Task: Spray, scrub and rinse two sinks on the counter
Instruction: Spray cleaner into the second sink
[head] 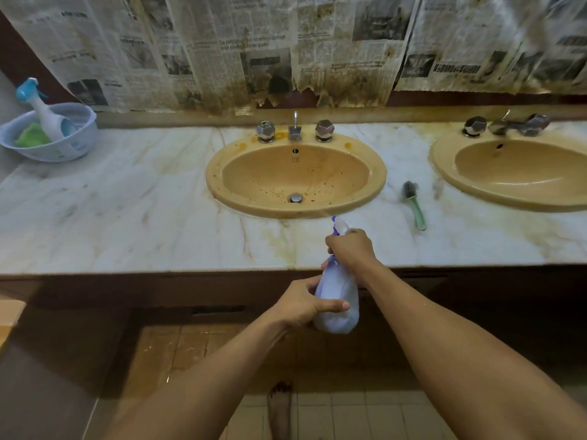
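Stained marble counter (127, 217) runs just beyond both hands, with newspaper (222, 42) hung on the wall behind. The right hand (351, 252) grips the neck of the pale spray bottle (336, 300), nozzle pointing at the spotted tan sink (219, 185) straight ahead of it. The left hand (301, 303) curls round the bottle's body below. A green-handled brush (414, 204) lies ahead and right of the right hand, between that sink and the second sink (444, 166) farther right. A basket (79, 144) sits far left.
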### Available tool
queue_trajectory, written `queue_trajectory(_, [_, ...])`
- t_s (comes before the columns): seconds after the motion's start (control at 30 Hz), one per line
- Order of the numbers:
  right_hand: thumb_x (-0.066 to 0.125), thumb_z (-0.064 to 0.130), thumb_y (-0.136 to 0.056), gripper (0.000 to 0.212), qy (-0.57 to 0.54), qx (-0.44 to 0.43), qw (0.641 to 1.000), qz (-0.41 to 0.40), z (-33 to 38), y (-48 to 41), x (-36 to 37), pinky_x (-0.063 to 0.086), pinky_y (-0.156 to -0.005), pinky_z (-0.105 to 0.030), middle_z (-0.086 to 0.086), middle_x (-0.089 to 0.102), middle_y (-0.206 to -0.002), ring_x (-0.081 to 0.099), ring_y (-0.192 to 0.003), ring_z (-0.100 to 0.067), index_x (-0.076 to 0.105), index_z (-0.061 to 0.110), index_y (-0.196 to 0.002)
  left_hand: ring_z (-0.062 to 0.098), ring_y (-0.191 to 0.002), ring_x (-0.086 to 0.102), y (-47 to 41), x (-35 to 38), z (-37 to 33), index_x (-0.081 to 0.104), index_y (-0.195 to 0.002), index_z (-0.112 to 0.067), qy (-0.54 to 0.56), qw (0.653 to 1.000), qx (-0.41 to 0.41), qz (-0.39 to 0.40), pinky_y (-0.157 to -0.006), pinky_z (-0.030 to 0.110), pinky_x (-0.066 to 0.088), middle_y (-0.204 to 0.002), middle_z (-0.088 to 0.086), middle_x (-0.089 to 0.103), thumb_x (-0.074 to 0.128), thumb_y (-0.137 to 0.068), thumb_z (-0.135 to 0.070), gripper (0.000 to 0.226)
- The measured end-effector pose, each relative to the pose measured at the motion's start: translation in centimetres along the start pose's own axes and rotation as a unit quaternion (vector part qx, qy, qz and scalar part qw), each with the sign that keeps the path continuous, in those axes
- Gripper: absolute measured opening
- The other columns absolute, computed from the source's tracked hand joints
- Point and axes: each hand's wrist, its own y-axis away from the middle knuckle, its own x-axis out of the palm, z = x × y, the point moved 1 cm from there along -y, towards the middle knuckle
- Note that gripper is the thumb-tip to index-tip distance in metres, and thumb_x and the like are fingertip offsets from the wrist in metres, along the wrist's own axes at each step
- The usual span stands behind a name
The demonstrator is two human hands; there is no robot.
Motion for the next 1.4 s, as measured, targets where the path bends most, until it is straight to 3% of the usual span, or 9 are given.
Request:
queue_trajectory(0.17, [0.062,0.022,-0.077,0.024,-0.012,-0.025,1.0,0.001,-1.4,-0.1,-3.0,0.058,-0.084,-0.057,-0.018,0.067,-0.096,0.071,-0.088,-0.039,0.057,0.007,-0.096,0.023,-0.118,0.064,-1.2,2.9,-0.9,0.06,-0.138,-0.028,-0.019,1.0,0.009,0.004,-0.098,0.05,0.058,-0.128,-0.002,0.068,0.093,-0.07,-0.034,0.077])
queue_trajectory(0.3, [0.058,0.021,-0.077,0.018,-0.029,-0.018,0.999,-0.01,-2.0,-0.4,-5.0,0.06,-0.079,-0.056,-0.015,0.069,-0.094,0.074,-0.075,-0.038,0.058,0.01,-0.092,0.024,-0.119,0.064,-1.5,4.2,-1.9,0.058,-0.142,-0.026,-0.04,0.999,0.02,0.013,-0.098,0.05,0.058,-0.13,0.0,0.068,0.094,-0.057,-0.048,0.095])
queue_trajectory(0.43, [0.054,0.023,-0.071,0.013,-0.023,-0.023,0.999,0.005,-1.8,-0.6,-5.8,0.06,-0.079,-0.056,-0.016,0.069,-0.092,0.074,-0.075,-0.038,0.052,0.019,-0.084,0.026,-0.118,0.064,-1.6,5.2,-2.1,0.057,-0.143,-0.026,-0.032,0.999,0.02,0.013,-0.093,0.049,0.06,-0.131,0.001,0.066,0.094,-0.062,-0.046,0.092])
queue_trajectory(0.57, [0.061,0.018,-0.075,0.02,-0.046,-0.012,0.998,0.04,-1.6,-0.5,-6.1,0.064,-0.072,-0.047,-0.015,0.065,-0.092,0.074,-0.067,-0.038,0.048,0.011,-0.089,0.028,-0.116,0.065,-1.5,5.4,-2.1,0.06,-0.14,-0.026,-0.006,1.0,0.015,0.004,-0.091,0.052,0.061,-0.128,0.001,0.068,0.095,-0.05,-0.051,0.1])
queue_trajectory(0.67, [0.062,0.022,-0.071,0.02,-0.04,-0.016,0.998,0.038,-1.6,-0.9,-5.6,0.062,-0.078,-0.055,-0.015,0.071,-0.092,0.074,-0.073,-0.039,0.054,0.01,-0.085,0.029,-0.115,0.066,-1.2,5.1,-1.9,0.063,-0.137,-0.028,0.008,1.0,0.006,0.0,-0.088,0.053,0.061,-0.126,0.001,0.069,0.097,-0.053,-0.047,0.093])
queue_trajectory(0.77, [0.054,0.021,-0.071,0.017,-0.03,-0.02,0.999,0.026,-1.5,-0.9,-5.1,0.061,-0.081,-0.053,-0.011,0.072,-0.084,0.075,-0.076,-0.035,0.056,0.011,-0.084,0.028,-0.113,0.067,-1.1,4.8,-1.5,0.065,-0.135,-0.027,0.014,1.0,-0.001,-0.003,-0.088,0.053,0.061,-0.124,0.001,0.07,0.096,-0.064,-0.036,0.078])
queue_trajectory(0.93, [0.051,0.027,-0.068,0.012,-0.004,-0.063,0.998,0.021,-1.4,-0.7,-4.3,0.06,-0.079,-0.055,-0.014,0.068,-0.088,0.073,-0.076,-0.038,0.045,0.022,-0.078,0.03,-0.114,0.067,-0.9,4.3,-1.5,0.064,-0.136,-0.032,0.005,1.0,-0.006,-0.017,-0.088,0.055,0.061,-0.126,0.0,0.069,0.098,-0.054,-0.047,0.091])
queue_trajectory(1.13, [0.048,0.022,-0.069,0.018,-0.001,-0.062,0.998,0.012,-1.4,-0.8,-3.9,0.059,-0.077,-0.057,-0.01,0.07,-0.08,0.072,-0.075,-0.04,0.046,0.014,-0.085,0.03,-0.115,0.067,-0.7,4.1,-1.5,0.066,-0.133,-0.032,0.014,1.0,-0.002,-0.014,-0.091,0.055,0.06,-0.124,0.0,0.07,0.099,-0.054,-0.045,0.088])
queue_trajectory(1.4, [0.064,0.018,-0.074,0.016,-0.009,-0.03,0.998,0.053,-0.1,0.4,-3.0,0.06,-0.087,-0.047,-0.004,0.074,-0.081,0.072,-0.084,-0.026,0.07,0.008,-0.086,0.033,-0.113,0.067,0.9,3.7,-0.6,0.065,-0.135,-0.028,0.057,0.998,-0.003,-0.03,-0.084,0.056,0.062,-0.126,0.003,0.069,0.096,-0.066,-0.032,0.076])
